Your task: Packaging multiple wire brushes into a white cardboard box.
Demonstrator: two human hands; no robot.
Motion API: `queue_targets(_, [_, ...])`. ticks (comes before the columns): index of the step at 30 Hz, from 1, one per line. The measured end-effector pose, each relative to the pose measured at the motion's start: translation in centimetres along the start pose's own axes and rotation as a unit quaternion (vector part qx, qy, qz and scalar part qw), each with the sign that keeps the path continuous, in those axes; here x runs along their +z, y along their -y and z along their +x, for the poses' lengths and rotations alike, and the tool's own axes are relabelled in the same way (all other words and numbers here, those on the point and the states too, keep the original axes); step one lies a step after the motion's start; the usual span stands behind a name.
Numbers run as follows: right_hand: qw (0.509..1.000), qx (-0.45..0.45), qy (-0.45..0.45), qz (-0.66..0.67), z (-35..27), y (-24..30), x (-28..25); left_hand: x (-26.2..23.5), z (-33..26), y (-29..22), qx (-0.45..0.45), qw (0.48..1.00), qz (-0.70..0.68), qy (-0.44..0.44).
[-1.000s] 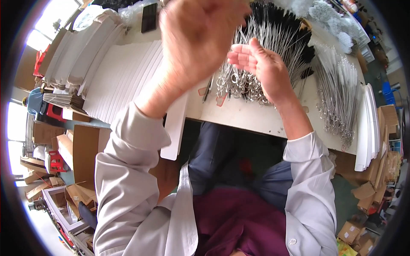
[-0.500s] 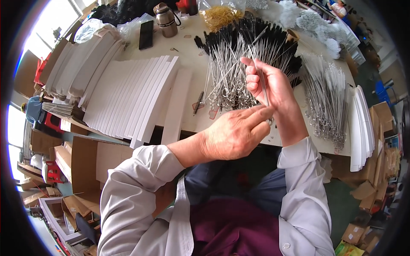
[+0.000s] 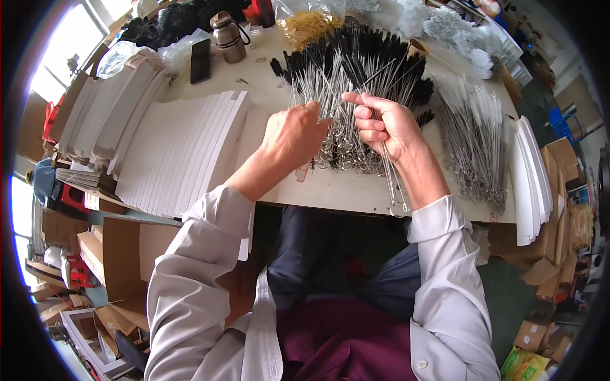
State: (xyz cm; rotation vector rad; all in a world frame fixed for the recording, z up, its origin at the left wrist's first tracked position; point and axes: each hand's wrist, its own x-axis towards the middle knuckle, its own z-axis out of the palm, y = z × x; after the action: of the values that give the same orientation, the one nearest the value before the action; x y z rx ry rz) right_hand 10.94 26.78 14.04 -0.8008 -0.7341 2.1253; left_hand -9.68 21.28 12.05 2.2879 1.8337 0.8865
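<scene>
My right hand is closed around a few thin wire-handled brushes. Their ring ends hang below my palm, and their black bristle ends point up toward the pile. At the left side of the big heap of black-bristled brushes, my left hand reaches in, back of the hand up. Its thumb and forefinger are apart beside the wire handles; the other fingertips are hidden. The heap lies with bristles away from me and metal rings toward me.
White folded cartons lie in rows at left. White-bristled wire brushes are heaped at right, next to upright white cardboard. At the back are a phone, a metal flask and a bag of yellow bands.
My left hand has left the right hand and moved up and left to the heap. The right hand keeps its brushes, whose ring ends now hang in view.
</scene>
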Motion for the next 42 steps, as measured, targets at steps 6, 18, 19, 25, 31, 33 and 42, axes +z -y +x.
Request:
queue_targets(6, [1.000,-0.007,0.001,-0.009,-2.1,1.0,-0.3,3.0,1.7,1.7,0.049,0.987,0.107,0.114])
queue_targets(18, [0.993,-0.053,0.052,0.093,-10.4,1.6,-3.5,2.9,3.0,4.6,0.019,0.995,0.083,0.049])
queue_targets(19, [0.993,-0.062,0.047,0.087,-11.5,1.5,-3.9,2.9,3.2,4.4,0.014,0.996,0.079,0.050])
queue_targets(25, [0.956,-0.229,-0.180,0.026,-16.0,-0.7,-8.4,1.5,3.2,1.3,0.050,0.994,0.096,0.011])
queue_targets(31, [0.763,-0.348,-0.443,-0.316,-20.5,0.7,-17.2,-0.2,1.7,-5.8,0.104,0.990,-0.003,0.096])
queue_targets(33, [0.669,-0.384,-0.479,-0.420,-20.4,1.8,-19.2,0.6,1.0,-8.0,0.111,0.985,-0.037,0.125])
queue_targets(42, [0.601,-0.218,-0.478,-0.602,-18.0,2.4,-22.4,6.2,-0.4,-14.2,0.246,0.943,-0.081,0.207])
